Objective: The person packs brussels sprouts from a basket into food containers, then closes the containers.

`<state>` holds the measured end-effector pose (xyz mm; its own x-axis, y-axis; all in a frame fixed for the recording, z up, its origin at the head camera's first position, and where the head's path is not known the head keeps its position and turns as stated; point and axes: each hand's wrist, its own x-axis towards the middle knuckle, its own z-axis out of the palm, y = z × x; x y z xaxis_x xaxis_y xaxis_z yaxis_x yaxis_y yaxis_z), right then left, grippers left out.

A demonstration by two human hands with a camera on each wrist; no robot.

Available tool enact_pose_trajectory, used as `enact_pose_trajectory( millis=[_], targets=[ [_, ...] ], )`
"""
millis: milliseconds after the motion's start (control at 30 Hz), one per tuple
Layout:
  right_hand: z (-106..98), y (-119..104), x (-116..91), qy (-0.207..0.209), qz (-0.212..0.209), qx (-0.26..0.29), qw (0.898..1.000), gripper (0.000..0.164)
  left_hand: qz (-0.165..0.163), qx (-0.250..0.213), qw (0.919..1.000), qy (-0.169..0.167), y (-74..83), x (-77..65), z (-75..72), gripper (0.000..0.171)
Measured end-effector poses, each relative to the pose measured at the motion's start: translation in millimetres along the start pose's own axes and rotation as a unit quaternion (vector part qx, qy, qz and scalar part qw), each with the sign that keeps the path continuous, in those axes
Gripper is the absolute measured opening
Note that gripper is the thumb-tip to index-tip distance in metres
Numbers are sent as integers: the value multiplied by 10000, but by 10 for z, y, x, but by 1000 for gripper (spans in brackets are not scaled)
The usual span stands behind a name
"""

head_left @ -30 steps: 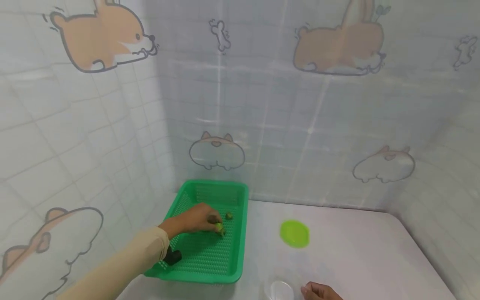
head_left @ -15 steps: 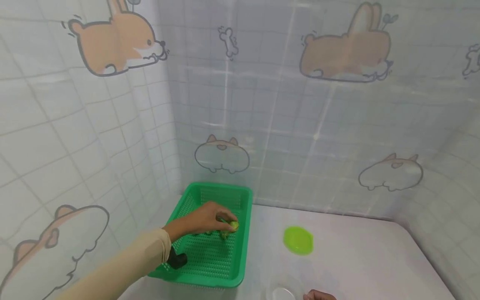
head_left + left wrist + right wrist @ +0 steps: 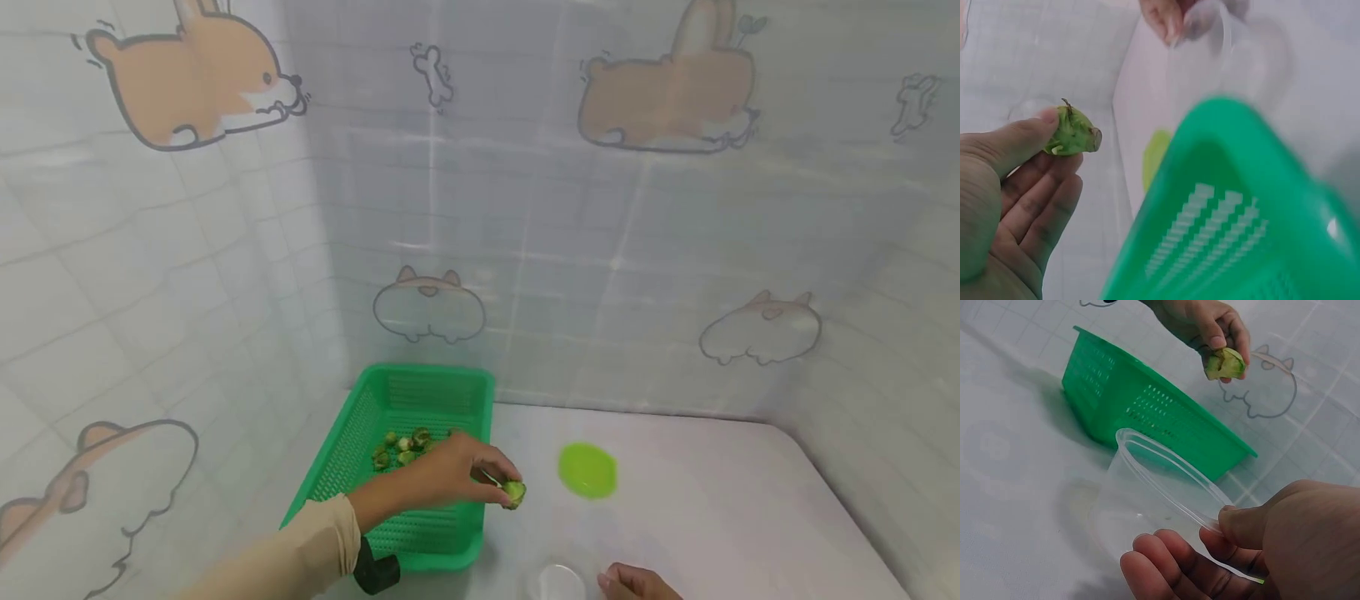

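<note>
My left hand (image 3: 453, 477) pinches a Brussels sprout (image 3: 514, 493) between thumb and fingers, just past the right rim of the green basket (image 3: 483, 533). In the left wrist view the sprout (image 3: 1071, 130) shows its cut stem end, with a thin dark strand on top. My right hand (image 3: 639, 582), at the bottom edge of the head view, holds a clear plastic tub (image 3: 557, 581). Seen from the right wrist, the thumb and a finger pinch the rim of that tub (image 3: 1166, 469), and other fingers lie along its side. Several Brussels sprouts (image 3: 406, 457) lie inside the basket, partly hidden by the left forearm.
A lime green disc (image 3: 587, 471) lies flat on the white table (image 3: 712, 492), right of the basket. Behind and to the sides hang pale tiled-pattern sheets (image 3: 525, 250) with cartoon dogs. A black device (image 3: 375, 573) sits at the left wrist.
The left hand has picked a Brussels sprout from the basket and moved right and toward me, over the rim. More sprouts in the basket now show. The right hand stays beside the tub.
</note>
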<state>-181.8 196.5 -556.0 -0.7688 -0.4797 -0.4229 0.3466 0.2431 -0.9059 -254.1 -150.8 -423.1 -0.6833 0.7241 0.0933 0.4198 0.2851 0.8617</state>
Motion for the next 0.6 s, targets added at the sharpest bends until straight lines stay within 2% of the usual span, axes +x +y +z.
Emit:
enact_pose_trajectory(
  millis=[167, 333, 467, 600],
  targets=[
    [33, -84, -19, -175, -94, 127, 9997, 40, -6, -38, 10000, -81, 28, 47, 191, 25],
    [46, -98, -61, -247, -225, 245, 9991, 41, 5, 32, 9998, -200, 24, 186, 353, 23],
    [25, -106, -86, -301, -218, 303, 9988, 43, 143, 281, 9990, -331, 17, 296, 461, 23],
    [8, -110, -75, -304, -309, 242, 9988, 45, 131, 505, 9978, -416, 12, 378, 568, 23]
  ],
)
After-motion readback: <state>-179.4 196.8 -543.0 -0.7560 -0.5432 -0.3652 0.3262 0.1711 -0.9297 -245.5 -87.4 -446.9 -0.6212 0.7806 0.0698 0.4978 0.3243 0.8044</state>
